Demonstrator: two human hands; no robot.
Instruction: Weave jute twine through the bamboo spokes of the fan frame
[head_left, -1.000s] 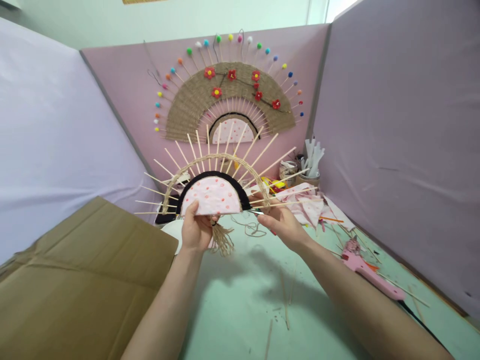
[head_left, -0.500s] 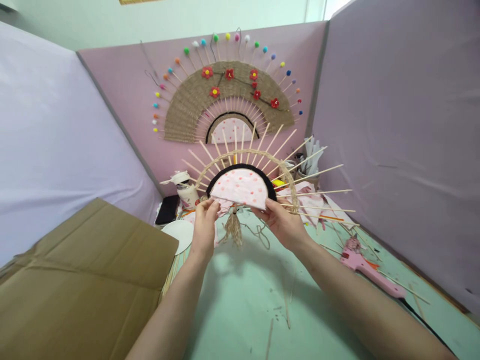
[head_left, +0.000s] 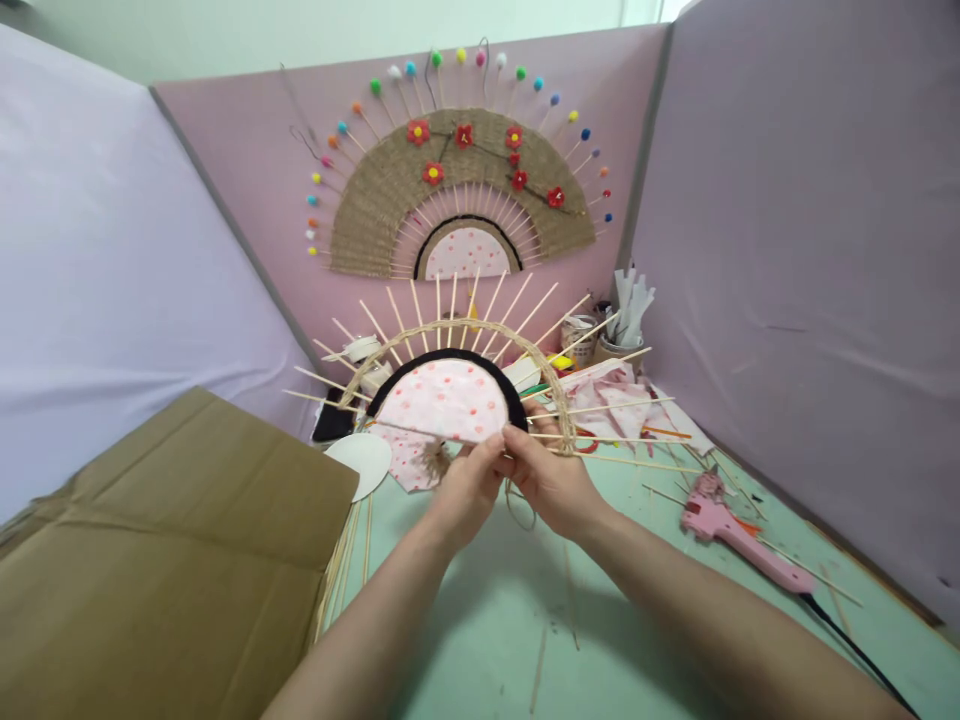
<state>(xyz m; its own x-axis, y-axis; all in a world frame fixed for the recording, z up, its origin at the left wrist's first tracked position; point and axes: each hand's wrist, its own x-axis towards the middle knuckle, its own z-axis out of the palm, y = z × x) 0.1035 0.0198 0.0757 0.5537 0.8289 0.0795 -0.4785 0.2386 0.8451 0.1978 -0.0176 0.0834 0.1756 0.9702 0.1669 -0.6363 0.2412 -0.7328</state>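
Observation:
A half-round fan [head_left: 446, 400] is held up over the table, tilted a little down to the right. It has a pink dotted fabric centre, a black rim, thin wooden sticks fanning out and a braided twine arc across them. My right hand [head_left: 551, 475] grips its lower right corner, thumb in front and fingers behind. Close beside it, my left hand [head_left: 476, 485] pinches the bottom edge near that same corner; its fingertips are partly hidden. A twine tassel [head_left: 436, 460] shows below the fan, and a loop of twine [head_left: 521, 508] hangs under my hands.
A finished-looking fan [head_left: 465, 150] with red flowers and pompoms hangs on the pink back panel. A pink glue gun [head_left: 742, 540] lies at right among loose sticks. Brown cardboard [head_left: 172, 560] covers the left. Behind are a white disc [head_left: 367, 465], dotted fabric [head_left: 600, 395] and jars [head_left: 579, 340].
My left hand has moved right along the bottom edge, from the left corner to beside my right hand. The fan has shifted left and slightly down.

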